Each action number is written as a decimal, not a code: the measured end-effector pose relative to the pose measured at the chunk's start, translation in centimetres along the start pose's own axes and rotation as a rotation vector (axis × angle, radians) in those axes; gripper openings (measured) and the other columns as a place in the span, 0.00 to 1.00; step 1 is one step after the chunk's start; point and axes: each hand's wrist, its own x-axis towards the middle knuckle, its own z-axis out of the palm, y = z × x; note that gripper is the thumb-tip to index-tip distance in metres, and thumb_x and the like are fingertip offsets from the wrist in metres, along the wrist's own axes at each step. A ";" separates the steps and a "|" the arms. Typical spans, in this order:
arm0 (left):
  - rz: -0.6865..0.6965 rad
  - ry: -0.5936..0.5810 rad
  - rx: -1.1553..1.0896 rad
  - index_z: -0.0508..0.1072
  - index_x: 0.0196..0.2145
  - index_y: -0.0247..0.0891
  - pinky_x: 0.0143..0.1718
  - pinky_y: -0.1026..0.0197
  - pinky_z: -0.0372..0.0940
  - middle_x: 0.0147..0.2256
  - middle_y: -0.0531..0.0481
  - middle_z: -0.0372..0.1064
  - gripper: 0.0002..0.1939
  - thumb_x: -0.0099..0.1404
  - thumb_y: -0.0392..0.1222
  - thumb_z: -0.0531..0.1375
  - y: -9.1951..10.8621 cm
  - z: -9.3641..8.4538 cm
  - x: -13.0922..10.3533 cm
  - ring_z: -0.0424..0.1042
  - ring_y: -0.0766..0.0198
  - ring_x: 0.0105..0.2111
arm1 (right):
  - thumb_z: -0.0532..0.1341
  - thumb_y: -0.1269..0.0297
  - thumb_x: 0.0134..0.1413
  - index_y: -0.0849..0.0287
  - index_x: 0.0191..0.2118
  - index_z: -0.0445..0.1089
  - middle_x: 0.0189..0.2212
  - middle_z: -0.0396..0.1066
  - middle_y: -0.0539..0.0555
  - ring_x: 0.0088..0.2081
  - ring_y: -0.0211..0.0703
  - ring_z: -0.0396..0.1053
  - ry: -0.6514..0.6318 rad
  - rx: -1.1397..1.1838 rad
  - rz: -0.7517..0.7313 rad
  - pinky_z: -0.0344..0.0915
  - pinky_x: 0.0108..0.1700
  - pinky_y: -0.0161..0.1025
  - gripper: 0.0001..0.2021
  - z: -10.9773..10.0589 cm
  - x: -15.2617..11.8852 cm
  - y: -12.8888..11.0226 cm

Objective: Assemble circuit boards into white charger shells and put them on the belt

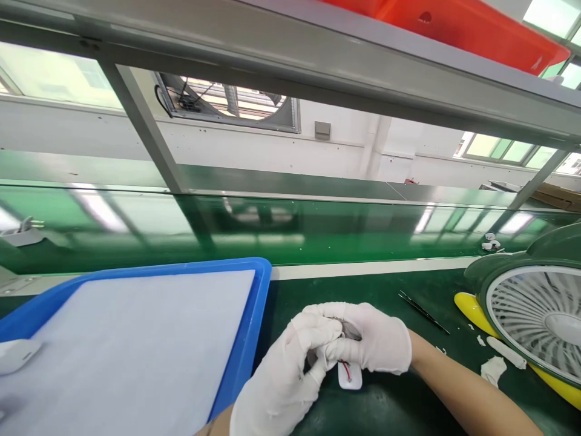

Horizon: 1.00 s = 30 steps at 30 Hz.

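Note:
My left hand and my right hand, both in white gloves, meet above the green work surface. Their fingers are closed together, fingertips touching, and cover most of what lies between them. Below the right thumb a small white part with rounded corners sticks out, a red wire and a thin dark wire running over it up toward the fingers. The right hand seems to grip this part's upper end. What the left fingers pinch is hidden.
To the left is a blue tray with a white sheet and a white device. Black tweezers lie at right, near torn white scraps and a green fan-like unit with a white grille. A metal shelf beam crosses overhead.

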 end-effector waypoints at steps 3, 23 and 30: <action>-0.085 -0.019 -0.057 0.64 0.41 0.45 0.36 0.64 0.69 0.34 0.54 0.70 0.18 0.59 0.23 0.56 0.4 -0.1 0.0 0.72 0.66 0.33 | 0.59 0.57 0.60 0.56 0.60 0.61 0.35 0.72 0.52 0.35 0.40 0.71 0.005 -0.141 0.031 0.68 0.40 0.37 0.24 -0.4 -0.1 -0.9; -1.267 0.224 -0.836 0.56 0.23 0.40 0.07 0.73 0.52 0.18 0.55 0.69 0.24 0.51 0.58 0.65 -1.0 -0.5 2.7 0.60 0.74 0.10 | 0.48 0.59 0.66 0.55 0.54 0.66 0.48 0.71 0.54 0.49 0.45 0.67 0.233 -0.532 -0.077 0.62 0.54 0.45 0.17 -0.2 1.3 1.3; -1.242 0.211 -0.821 0.56 0.24 0.40 0.09 0.73 0.55 0.14 0.60 0.62 0.24 0.53 0.59 0.64 -1.0 -0.4 2.5 0.61 0.73 0.10 | 0.48 0.57 0.67 0.55 0.51 0.68 0.41 0.72 0.52 0.42 0.42 0.69 0.212 -0.461 -0.118 0.66 0.49 0.41 0.16 0.3 1.8 0.8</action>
